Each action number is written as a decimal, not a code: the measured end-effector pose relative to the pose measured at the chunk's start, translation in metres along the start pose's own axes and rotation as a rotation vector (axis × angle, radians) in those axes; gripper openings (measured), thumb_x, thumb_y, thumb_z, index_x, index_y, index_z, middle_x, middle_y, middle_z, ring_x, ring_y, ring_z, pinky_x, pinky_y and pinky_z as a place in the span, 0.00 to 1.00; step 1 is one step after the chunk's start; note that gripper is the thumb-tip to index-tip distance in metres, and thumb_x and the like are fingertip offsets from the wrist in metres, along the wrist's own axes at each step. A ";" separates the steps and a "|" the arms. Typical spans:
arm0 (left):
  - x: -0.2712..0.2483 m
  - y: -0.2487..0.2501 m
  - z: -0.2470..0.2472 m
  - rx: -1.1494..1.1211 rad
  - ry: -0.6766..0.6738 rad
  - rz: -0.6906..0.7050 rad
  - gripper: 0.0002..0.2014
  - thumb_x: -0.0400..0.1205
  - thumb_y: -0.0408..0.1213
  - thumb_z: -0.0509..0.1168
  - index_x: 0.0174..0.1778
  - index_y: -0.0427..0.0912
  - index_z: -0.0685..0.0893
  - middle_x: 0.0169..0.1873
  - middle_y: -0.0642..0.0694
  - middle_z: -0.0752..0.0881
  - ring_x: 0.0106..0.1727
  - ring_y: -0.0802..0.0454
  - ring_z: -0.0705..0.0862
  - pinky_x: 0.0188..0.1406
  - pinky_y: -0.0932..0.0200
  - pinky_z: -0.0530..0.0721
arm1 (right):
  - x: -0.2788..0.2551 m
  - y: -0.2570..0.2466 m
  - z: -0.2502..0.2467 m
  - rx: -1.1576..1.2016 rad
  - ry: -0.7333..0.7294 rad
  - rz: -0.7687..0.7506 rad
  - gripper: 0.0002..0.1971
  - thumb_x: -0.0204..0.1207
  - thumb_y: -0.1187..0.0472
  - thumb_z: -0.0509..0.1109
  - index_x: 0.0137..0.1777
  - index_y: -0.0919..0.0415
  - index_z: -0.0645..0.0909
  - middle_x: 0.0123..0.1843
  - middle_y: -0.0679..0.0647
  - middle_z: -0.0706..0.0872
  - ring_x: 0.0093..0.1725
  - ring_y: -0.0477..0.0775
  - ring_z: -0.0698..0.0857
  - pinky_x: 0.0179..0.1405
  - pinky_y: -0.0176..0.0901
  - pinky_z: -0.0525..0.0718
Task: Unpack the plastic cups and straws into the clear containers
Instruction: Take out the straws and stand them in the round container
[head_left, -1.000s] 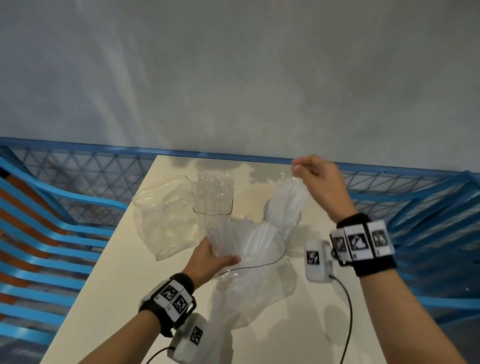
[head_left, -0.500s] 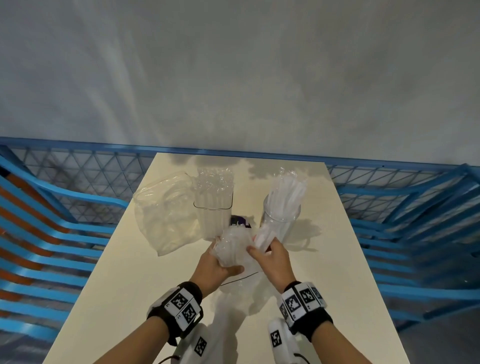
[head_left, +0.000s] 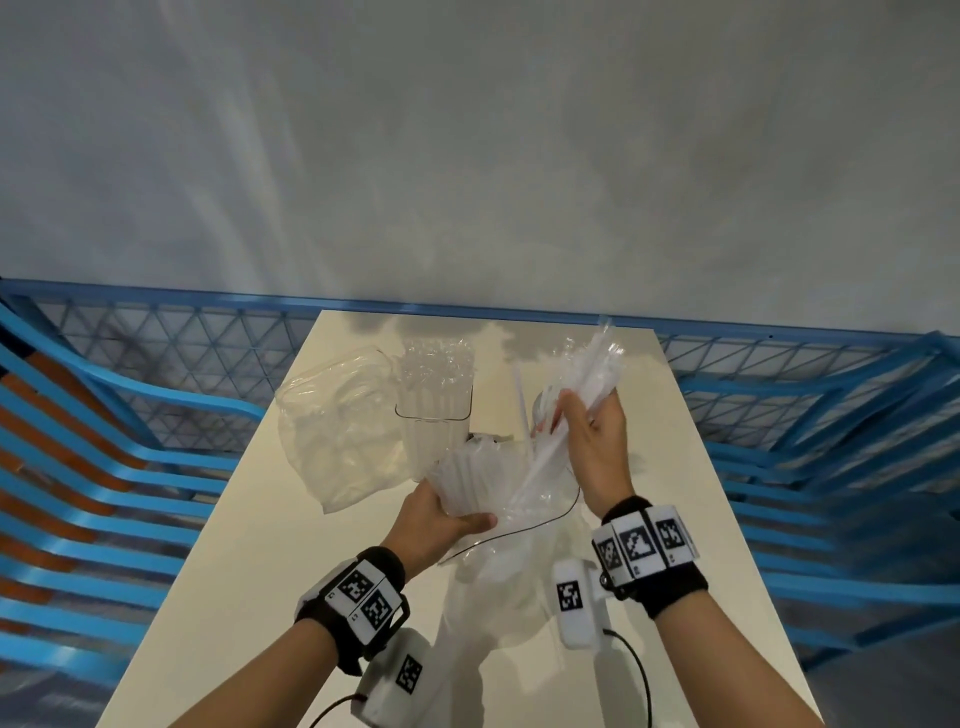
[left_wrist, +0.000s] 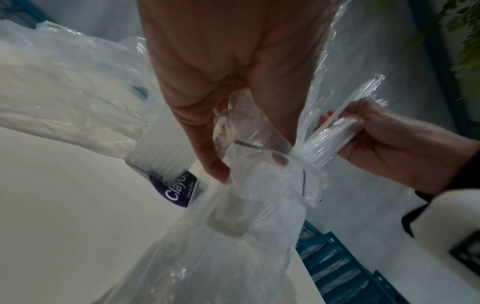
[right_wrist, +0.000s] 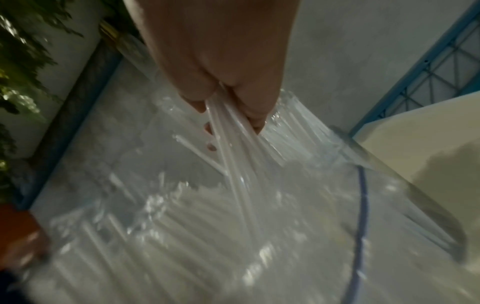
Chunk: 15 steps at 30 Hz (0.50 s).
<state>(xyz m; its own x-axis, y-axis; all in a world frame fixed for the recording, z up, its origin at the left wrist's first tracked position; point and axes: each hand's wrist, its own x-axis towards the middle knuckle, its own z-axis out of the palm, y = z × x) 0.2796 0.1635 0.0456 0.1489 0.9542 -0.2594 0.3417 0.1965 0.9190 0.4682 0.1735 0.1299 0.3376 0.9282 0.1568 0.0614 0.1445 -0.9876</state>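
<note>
A: Straws (head_left: 582, 395) — a handful, gripped in the right hand (head_left: 592, 441), fingers curled round them, raised above the table (head_left: 249, 571). Their lower ends trail down from the grip into the open bag (head_left: 488, 493).

B: And the bag?

A: The left hand (head_left: 436, 525) holds it from below, thumb over the near edge, fingers curled under. Many more straws lie packed inside it, just below and left of the right hand's grip.

B: Where are the containers?

A: The round clear container (head_left: 545, 410) stands just behind the right hand, mostly hidden by it, with one straw (head_left: 519, 400) leaning upright in it. The square clear container (head_left: 434, 400) stands beyond the left hand's grip, cups stacked inside. A second, crumpled plastic bag (head_left: 337, 421) lies to its left.

B: From the wrists?

A: The left wrist view shows the left hand (left_wrist: 233, 82) clamped on bag film; the right wrist view shows fingertips (right_wrist: 257, 121) pinching several straws (right_wrist: 233, 164).
</note>
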 end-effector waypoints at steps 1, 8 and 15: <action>0.000 0.001 0.000 -0.010 -0.007 0.003 0.40 0.57 0.53 0.82 0.66 0.47 0.81 0.56 0.50 0.89 0.58 0.51 0.87 0.59 0.50 0.86 | 0.004 -0.008 -0.001 0.030 0.006 -0.023 0.05 0.82 0.63 0.63 0.51 0.52 0.76 0.37 0.50 0.85 0.39 0.49 0.87 0.46 0.49 0.86; -0.001 0.016 0.007 -0.126 -0.041 0.029 0.36 0.62 0.47 0.82 0.67 0.45 0.80 0.58 0.50 0.89 0.60 0.52 0.87 0.57 0.58 0.84 | 0.024 -0.014 -0.007 -0.043 -0.077 -0.018 0.22 0.74 0.44 0.70 0.58 0.60 0.77 0.44 0.51 0.85 0.42 0.49 0.87 0.44 0.46 0.87; -0.002 0.026 0.008 -0.184 -0.067 0.064 0.22 0.71 0.32 0.79 0.61 0.41 0.85 0.53 0.47 0.92 0.54 0.54 0.90 0.53 0.61 0.86 | -0.010 0.036 -0.006 -0.399 -0.414 0.140 0.21 0.64 0.45 0.80 0.54 0.54 0.84 0.47 0.46 0.91 0.48 0.43 0.89 0.50 0.41 0.86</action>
<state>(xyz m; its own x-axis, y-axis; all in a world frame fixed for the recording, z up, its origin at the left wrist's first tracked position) 0.2953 0.1647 0.0682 0.2280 0.9502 -0.2124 0.1555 0.1798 0.9713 0.4728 0.1668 0.0930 -0.0223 0.9973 -0.0704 0.4182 -0.0547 -0.9067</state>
